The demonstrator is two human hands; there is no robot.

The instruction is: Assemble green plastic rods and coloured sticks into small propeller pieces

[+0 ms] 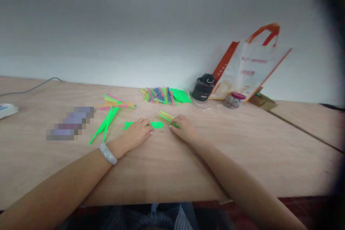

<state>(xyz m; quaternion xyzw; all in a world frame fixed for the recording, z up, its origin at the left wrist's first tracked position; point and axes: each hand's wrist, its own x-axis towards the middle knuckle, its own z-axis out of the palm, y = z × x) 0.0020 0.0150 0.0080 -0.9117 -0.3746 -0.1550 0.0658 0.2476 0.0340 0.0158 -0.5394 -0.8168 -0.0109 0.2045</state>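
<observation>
My left hand (137, 133) lies curled over a flat bundle of bright green plastic strips (157, 125), which stick out on both sides of the fingers. My right hand (184, 129) sits just to its right, its fingertips on a small bunch of yellow-green strips (165, 117). Further left, a loose crossed group of neon green strips (106, 125) lies on the wooden table (215, 151). Beyond it is a fan of orange, pink and yellow strips (115, 103). A pale bangle (108, 153) circles my left wrist.
A mixed pile of coloured strips (159, 96) lies at the back. To its right stand a black cylindrical container (203, 87), a small pink-lidded jar (234, 100) and a white-and-orange paper bag (249, 66) against the wall. A pixelated patch (70, 124) covers part of the table's left side.
</observation>
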